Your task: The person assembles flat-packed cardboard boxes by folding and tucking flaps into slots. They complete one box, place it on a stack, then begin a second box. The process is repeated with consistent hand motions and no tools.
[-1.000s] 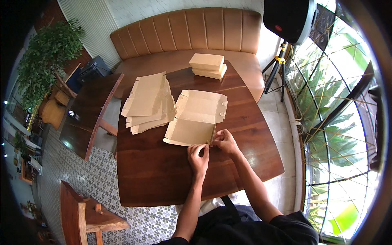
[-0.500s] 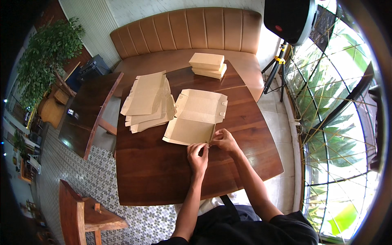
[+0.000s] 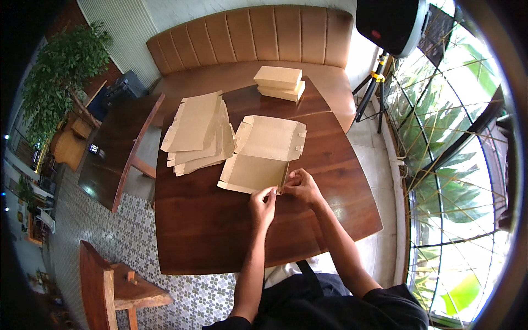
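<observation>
A partly folded brown cardboard box [image 3: 256, 171] lies on the wooden table in front of me, its lid panel [image 3: 270, 137] spread flat toward the far side. The right wall of its base stands up. At the near right corner, my left hand [image 3: 263, 206] pinches the front edge with thumb and fingers. Close beside it, my right hand [image 3: 300, 186] grips the raised right wall at that same corner. My fingers hide the corner's tabs. Left of the box lies a fanned stack of flat cardboard blanks [image 3: 192, 124].
Two closed cardboard boxes [image 3: 279, 78] are stacked at the table's [image 3: 330, 220] far edge. Behind runs a brown padded bench [image 3: 247, 41]. A speaker [image 3: 389, 27] on a tripod stands far right by the window. Another table [image 3: 118, 148] and a wooden chair [image 3: 104, 286] are at left.
The right wall of the box now stands more upright. My left hand has drawn its fingers tighter at the corner; the right hand has barely moved.
</observation>
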`<state>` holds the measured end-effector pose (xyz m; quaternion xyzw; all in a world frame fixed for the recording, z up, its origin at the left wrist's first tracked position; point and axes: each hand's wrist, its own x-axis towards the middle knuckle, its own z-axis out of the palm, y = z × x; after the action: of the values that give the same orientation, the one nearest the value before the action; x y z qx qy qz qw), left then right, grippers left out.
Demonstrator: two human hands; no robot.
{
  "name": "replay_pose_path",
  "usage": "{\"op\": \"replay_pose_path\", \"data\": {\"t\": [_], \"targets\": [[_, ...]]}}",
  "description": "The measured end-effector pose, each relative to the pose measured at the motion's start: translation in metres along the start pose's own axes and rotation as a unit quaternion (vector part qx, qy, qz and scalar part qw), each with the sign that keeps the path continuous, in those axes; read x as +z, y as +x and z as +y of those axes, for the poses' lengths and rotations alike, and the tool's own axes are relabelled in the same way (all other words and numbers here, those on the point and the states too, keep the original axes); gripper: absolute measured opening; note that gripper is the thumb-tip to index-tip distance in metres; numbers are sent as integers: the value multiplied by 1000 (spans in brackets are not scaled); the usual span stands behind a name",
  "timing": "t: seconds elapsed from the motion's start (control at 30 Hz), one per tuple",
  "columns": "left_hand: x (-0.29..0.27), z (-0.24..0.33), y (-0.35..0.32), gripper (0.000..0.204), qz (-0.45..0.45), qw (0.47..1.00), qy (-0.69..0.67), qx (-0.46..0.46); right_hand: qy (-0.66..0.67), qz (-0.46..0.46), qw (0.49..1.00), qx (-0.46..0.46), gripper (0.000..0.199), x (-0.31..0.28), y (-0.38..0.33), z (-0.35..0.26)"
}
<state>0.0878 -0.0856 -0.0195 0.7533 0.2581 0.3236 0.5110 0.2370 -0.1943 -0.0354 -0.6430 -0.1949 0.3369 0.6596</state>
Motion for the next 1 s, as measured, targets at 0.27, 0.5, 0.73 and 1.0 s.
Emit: {"op": "replay_pose_path", "data": {"t": [0.27, 0.5, 0.73, 1.0], "targets": [[-22, -4, 36, 17, -165, 976, -42, -133, -75, 10, 996, -40, 47, 5, -3, -4], [-21, -7, 28, 16, -151, 977, -61, -135, -169, 55, 984, -17, 48, 14, -12, -13], [-19, 8, 22, 18, -143, 983, -33, -107, -179, 83, 980, -7, 46, 20, -21, -30], [-18, 23, 14, 16, -70, 991, 114, -28, -133, 75, 988, -16, 51, 18, -10, -8]]}}
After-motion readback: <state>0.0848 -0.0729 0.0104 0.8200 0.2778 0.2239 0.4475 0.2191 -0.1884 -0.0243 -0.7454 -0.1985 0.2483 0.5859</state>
